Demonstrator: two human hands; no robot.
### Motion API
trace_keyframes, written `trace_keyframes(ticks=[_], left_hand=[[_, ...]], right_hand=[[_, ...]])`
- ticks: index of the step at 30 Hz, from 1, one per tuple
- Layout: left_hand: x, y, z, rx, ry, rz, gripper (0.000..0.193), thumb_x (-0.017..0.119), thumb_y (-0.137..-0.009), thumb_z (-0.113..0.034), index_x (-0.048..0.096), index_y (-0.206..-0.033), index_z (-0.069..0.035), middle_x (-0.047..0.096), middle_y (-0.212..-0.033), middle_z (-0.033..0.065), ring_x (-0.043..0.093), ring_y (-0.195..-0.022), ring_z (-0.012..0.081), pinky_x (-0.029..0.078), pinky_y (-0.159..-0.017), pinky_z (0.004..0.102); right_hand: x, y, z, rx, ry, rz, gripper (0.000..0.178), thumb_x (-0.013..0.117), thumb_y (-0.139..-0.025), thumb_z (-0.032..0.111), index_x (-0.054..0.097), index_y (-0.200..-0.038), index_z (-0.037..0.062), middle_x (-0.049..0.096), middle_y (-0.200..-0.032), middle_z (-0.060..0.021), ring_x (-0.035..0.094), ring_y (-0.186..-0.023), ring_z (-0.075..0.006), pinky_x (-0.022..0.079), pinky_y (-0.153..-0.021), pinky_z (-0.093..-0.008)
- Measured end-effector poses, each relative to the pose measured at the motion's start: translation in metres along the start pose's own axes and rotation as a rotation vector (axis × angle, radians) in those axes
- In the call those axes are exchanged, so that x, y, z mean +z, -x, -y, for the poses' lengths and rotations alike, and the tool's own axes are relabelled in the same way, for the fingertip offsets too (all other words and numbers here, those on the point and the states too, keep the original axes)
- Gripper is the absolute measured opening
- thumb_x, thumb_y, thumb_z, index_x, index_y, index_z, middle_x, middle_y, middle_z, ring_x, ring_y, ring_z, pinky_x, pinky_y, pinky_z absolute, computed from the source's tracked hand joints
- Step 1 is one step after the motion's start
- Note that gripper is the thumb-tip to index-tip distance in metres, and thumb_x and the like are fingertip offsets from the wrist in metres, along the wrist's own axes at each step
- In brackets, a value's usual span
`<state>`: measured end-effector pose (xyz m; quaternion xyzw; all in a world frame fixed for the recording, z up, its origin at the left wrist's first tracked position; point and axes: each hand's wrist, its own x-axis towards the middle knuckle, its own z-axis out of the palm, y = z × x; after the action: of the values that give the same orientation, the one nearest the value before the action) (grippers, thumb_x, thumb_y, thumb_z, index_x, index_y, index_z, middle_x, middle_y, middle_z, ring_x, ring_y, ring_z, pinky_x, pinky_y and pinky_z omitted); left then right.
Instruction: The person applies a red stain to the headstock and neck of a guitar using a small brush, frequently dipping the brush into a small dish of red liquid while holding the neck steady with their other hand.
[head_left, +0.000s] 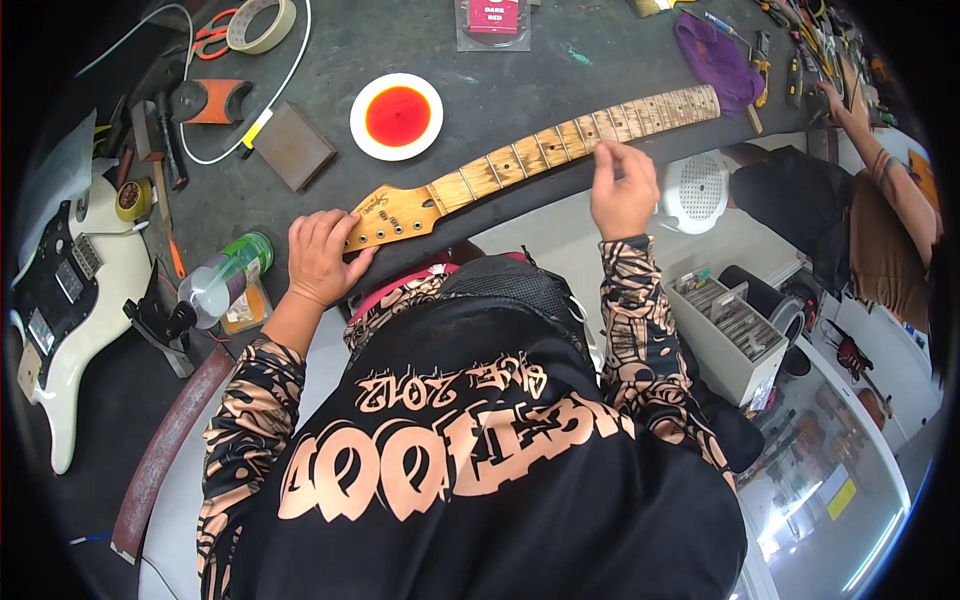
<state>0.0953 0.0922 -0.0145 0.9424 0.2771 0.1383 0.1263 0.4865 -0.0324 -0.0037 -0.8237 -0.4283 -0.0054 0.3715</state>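
A maple guitar neck (540, 152) with dark fret wires and dot markers lies slantwise along the near edge of the dark workbench, its headstock at the left. My left hand (322, 258) grips the end of the headstock, fingers on top and thumb at the near edge. Over the fretboard's near edge, my right hand (624, 190) is closed with its fingertips pinched together at the wood. Whatever it may hold is too small or hidden to tell. Beyond the neck sits a white dish (437, 129) of red liquid.
A white guitar body (105, 290), a clear bottle (222, 282) and a brown block (292, 146) lie to the left. Orange scissors (208, 42) and a tape roll (262, 25) are far left. A purple cloth (712, 62) is beyond the neck's right end. Another person's arm (890, 180) reaches in at right.
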Motion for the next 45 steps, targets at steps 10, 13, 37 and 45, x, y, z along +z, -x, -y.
trace_keyframes(ticks=[10, 13, 37, 45], left_hand=[[0.000, -0.001, 0.000, 0.007, -0.011, 0.001, 0.062, 0.086, -0.072, -0.027, 0.055, -0.124, -0.009, 0.061, -0.116, 0.0101, 0.059, -0.108, 0.0316, 0.041, -0.099, 0.0480], [0.000, 0.001, 0.000, 0.004, -0.012, 0.008, 0.063, 0.086, -0.072, -0.027, 0.055, -0.124, -0.009, 0.061, -0.117, 0.0102, 0.058, -0.109, 0.0317, 0.041, -0.099, 0.0483], [0.001, -0.002, 0.000, 0.003, -0.006, -0.004, 0.063, 0.086, -0.072, -0.026, 0.055, -0.124, -0.010, 0.062, -0.116, 0.0099, 0.058, -0.109, 0.0313, 0.041, -0.099, 0.0480], [0.000, -0.002, 0.000, 0.008, 0.008, -0.005, 0.062, 0.086, -0.072, -0.026, 0.055, -0.124, -0.010, 0.062, -0.115, 0.0101, 0.058, -0.108, 0.0317, 0.041, -0.098, 0.0484]], right_hand=[[0.008, 0.005, 0.012, -0.225, 0.129, 0.080, 0.008, 0.072, -0.090, 0.011, 0.072, -0.096, 0.0049, 0.069, -0.091, -0.0089, 0.063, -0.086, -0.0301, 0.051, -0.077, -0.0397], [0.008, 0.002, 0.008, -0.206, 0.121, 0.071, 0.008, 0.072, -0.090, 0.012, 0.072, -0.095, 0.0052, 0.069, -0.091, -0.0092, 0.063, -0.087, -0.0306, 0.052, -0.079, -0.0402], [0.019, -0.007, 0.008, -0.275, 0.073, 0.092, 0.007, 0.071, -0.090, 0.012, 0.072, -0.093, 0.0063, 0.068, -0.090, -0.0095, 0.063, -0.086, -0.0314, 0.051, -0.079, -0.0413], [0.017, 0.003, 0.010, -0.265, 0.090, 0.076, 0.007, 0.072, -0.089, 0.013, 0.073, -0.093, 0.0072, 0.068, -0.091, -0.0083, 0.063, -0.085, -0.0301, 0.051, -0.078, -0.0404]])
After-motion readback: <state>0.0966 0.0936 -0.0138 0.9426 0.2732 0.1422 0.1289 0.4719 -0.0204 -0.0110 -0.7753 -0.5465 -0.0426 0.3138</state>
